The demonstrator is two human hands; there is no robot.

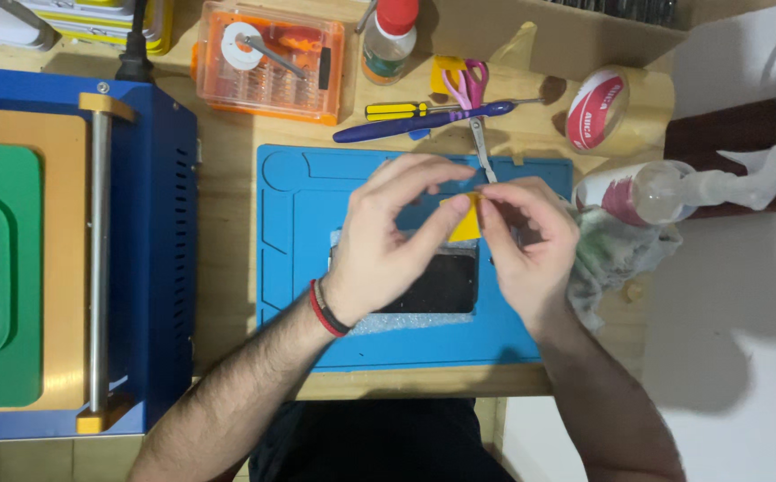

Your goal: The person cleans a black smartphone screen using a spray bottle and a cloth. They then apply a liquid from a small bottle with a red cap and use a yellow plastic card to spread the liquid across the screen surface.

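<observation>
Yellow square piece [466, 223], thin and flat, sits at frame centre, pinched between both hands above the blue work mat [308, 232].

Head view, only one:
- Left hand [388, 241]: grip closed on the yellow piece's left edge, thumb and forefinger together, other fingers arched over it. Red and black bands on that wrist.
- Right hand [531, 241]: grip closed on the piece's right edge, fingertips clamped at its upper corner.
- Under the hands, on the mat: a dark flat rectangular device [442, 286], partly hidden by the left hand, lying on a strip of clear bubble-type film. Can't tell whether the yellow piece touches it.
- Mat lies on a wooden bench [227, 178], centre of frame.
- Left of frame: blue machine [165, 223] with a green pad and a metal roller bar, just beside the mat.
- Top centre: orange clear-lid bit case [267, 62], small bottle with red cap [390, 40].
- Just above the mat: yellow-handled screwdriver [397, 111], purple-handled tool [424, 120], pink-handled scissors [470, 89] with blades reaching down to the mat's top edge, near the right fingertips.
- Upper right: tape roll [598, 107].
- Right of mat: clear spray bottle [674, 189] lying on its side, crumpled cloth [616, 250] below it, touching the right hand's outer side.
</observation>
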